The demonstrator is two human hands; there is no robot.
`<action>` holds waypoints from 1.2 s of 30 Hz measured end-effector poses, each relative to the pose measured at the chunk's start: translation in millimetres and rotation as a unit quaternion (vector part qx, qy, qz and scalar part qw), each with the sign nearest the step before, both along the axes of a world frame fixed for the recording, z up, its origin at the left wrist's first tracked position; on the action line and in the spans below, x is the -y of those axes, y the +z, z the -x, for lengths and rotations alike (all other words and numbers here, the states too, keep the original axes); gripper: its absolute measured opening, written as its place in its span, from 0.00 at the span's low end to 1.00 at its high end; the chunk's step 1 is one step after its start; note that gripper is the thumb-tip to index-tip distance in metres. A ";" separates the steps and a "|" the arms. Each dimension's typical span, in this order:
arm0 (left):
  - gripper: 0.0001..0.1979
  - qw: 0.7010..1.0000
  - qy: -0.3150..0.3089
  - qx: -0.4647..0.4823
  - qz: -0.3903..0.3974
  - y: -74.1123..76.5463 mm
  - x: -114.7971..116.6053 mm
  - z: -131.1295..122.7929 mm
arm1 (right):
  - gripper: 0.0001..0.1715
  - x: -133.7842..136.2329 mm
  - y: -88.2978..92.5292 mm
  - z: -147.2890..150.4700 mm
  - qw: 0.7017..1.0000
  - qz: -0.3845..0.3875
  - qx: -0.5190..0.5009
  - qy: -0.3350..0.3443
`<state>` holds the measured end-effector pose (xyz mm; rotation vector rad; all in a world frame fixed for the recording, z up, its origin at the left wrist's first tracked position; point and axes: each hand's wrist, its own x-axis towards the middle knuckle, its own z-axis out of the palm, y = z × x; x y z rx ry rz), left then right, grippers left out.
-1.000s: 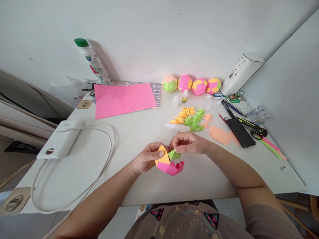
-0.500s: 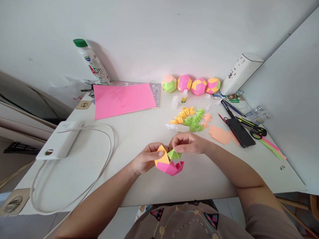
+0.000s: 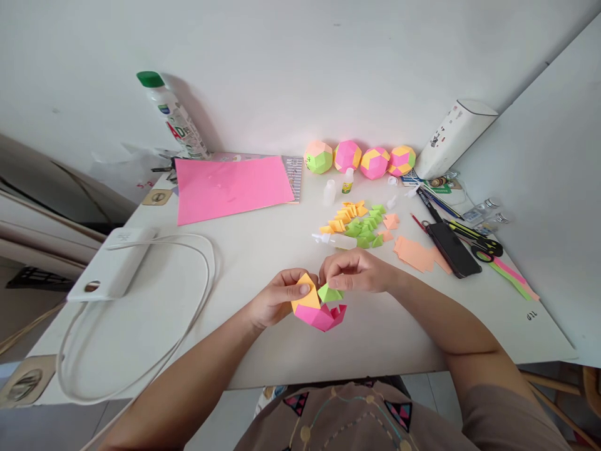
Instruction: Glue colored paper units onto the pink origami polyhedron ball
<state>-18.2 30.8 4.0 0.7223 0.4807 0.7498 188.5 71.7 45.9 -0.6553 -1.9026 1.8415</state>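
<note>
pinching tight in the head view, the right hand [image 3: 360, 274] has a small green paper piece [image 3: 330, 293] between thumb and fingertips, a closed grip with hardly any gap. across from it, the left hand [image 3: 276, 299] lays its thumb flat on the orange part of a pink-and-orange paper shell [image 3: 315, 316], fingers behind, firmly closed on it. the shell is right there between the arms, over the near part of the white surface [image 3: 263, 250], its jagged pink edge pointing to the right.

the step in hand looks like lining up the green piece with the shell's open side. the next move, i'd judge, calls for a steady left thumb and a light, exact press from the right, since thin folded paper could crease or slip.

beyond the hands, a squeeze bottle [image 3: 344, 242] lies beside loose green pieces [image 3: 377, 241] and loose orange pieces [image 3: 335, 226], with four paper balls [image 3: 347, 156] lined up at the back.

harder to call: the left fingers vanish behind the shell, much of its inside is hidden, and whether the green piece touches it, i cannot tell. the right sleeve [image 3: 507, 407] is cut off below.
</note>
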 end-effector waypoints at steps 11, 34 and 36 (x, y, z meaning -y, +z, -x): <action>0.14 0.999 -0.010 -0.032 0.013 -2.1 1.3 0.4 | 0.10 0.0 0.3 0.5 1.000 -0.020 -0.003 -0.010; 0.14 0.999 -0.002 -0.043 0.025 -3.5 0.1 1.1 | 0.08 -1.0 -4.4 0.4 0.999 -0.044 -0.013 0.003; 0.14 0.999 -0.007 -0.040 0.021 -3.3 0.2 1.1 | 0.08 -1.8 -5.1 -0.1 0.999 -0.045 -0.009 0.002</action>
